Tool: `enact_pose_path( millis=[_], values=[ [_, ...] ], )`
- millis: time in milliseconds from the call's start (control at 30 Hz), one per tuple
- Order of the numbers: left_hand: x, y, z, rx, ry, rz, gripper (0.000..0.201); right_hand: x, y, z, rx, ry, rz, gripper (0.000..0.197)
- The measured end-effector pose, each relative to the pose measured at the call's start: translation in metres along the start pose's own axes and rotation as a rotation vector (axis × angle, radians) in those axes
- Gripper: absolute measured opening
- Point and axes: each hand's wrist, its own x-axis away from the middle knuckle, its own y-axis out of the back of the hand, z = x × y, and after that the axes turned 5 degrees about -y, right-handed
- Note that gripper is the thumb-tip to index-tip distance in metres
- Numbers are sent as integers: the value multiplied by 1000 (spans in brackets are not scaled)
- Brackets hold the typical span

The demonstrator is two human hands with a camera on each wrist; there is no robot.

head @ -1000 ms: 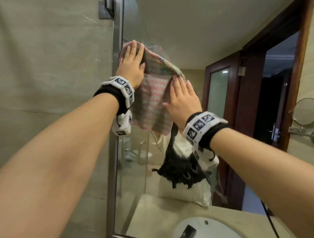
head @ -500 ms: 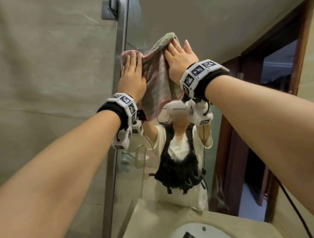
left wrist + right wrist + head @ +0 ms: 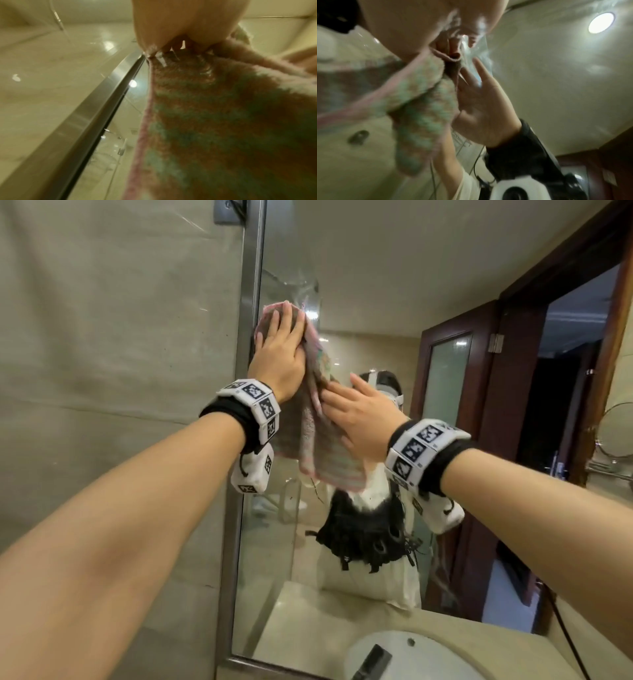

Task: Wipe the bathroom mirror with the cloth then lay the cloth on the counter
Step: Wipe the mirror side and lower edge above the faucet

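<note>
A pink and green striped cloth (image 3: 317, 450) hangs bunched against the mirror (image 3: 376, 285), close to its steel left frame (image 3: 248, 337). My left hand (image 3: 281, 350) lies flat on the cloth's top part, fingers straight and pointing up, pressing it to the glass. My right hand (image 3: 356, 416) is lower and to the right, its straight fingers pressing the cloth's middle fold sideways and its thumb free. The left wrist view shows the palm (image 3: 185, 20) on the cloth (image 3: 223, 121). The right wrist view shows the cloth (image 3: 423, 101) under my palm (image 3: 411, 27).
A wet smear (image 3: 291, 285) marks the glass above the cloth. A beige tiled wall (image 3: 120, 371) lies left of the frame. The mirror reflects a white sink (image 3: 394, 655), a beige counter (image 3: 308, 618) and a dark wooden door (image 3: 455, 405).
My right hand has slid down from the cloth's top to its middle, dragging that side into a hanging fold. The left hand has stayed near the frame.
</note>
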Motion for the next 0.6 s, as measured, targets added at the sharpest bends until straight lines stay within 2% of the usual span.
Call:
enact_pose_path(
  millis=[100,167,233,333,433,533,600],
  values=[
    [-22,4,-14,-52,31,22,60,24,-4,-12,-188,22,-324,44],
    [-37,4,-22,-71,50,-1,62,34,-1,-34,-208,-81,-491,37],
    [-42,-1,-25,-115,38,-17,64,40,3,-59,-162,-200,-589,30],
    [-25,-15,-25,-264,-147,32,64,50,2,-86,-75,-310,-626,30],
    [18,-39,-31,-344,-349,162,64,63,-7,-88,-19,-324,-597,27],
    [58,-61,-36,-331,-418,242,65,76,-19,-78,11,-293,-540,24],
    [63,-67,-33,-374,-421,236,64,82,-26,-68,-11,-245,-481,27]
  ],
)
